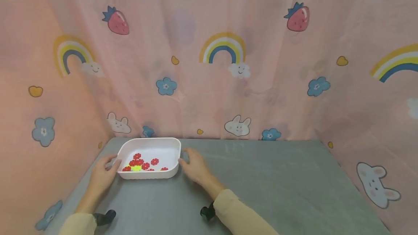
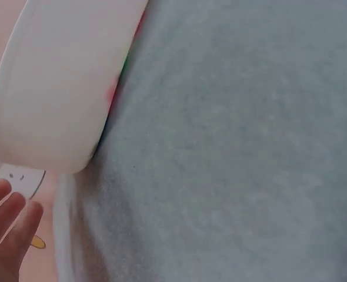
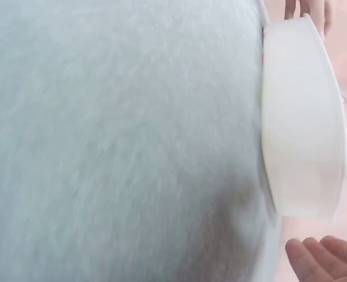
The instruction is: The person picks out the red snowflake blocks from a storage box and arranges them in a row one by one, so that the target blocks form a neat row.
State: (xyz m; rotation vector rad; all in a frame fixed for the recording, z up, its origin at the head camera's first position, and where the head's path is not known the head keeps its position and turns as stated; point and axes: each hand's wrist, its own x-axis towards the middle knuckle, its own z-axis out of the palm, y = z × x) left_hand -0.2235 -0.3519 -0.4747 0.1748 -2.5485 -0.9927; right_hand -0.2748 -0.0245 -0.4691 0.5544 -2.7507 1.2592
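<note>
A white plastic tray (image 1: 148, 175) with rounded corners sits on the grey cloth-covered table at the left. Several red flower-shaped pieces (image 1: 155, 161) lie inside it, with yellow-green pieces (image 1: 136, 168) among them near its front wall. At the tray's left end is my left hand (image 1: 102, 173), its fingers and thumb spread apart. My right hand (image 1: 196, 166) is beside the right end, thumb close to the rim. In the wrist views, the left fingers (image 2: 23, 226) and right fingers (image 3: 320, 258) look fairly straight, with a gap between them and the tray wall.
A grey cloth (image 1: 267, 191) covers the table. Pink curtains (image 1: 196, 108) printed with rainbows, strawberries and rabbits hang behind the table and along both sides. Black wrist devices (image 1: 207, 212) sit by the cuffs of the beige sleeves (image 1: 241, 213).
</note>
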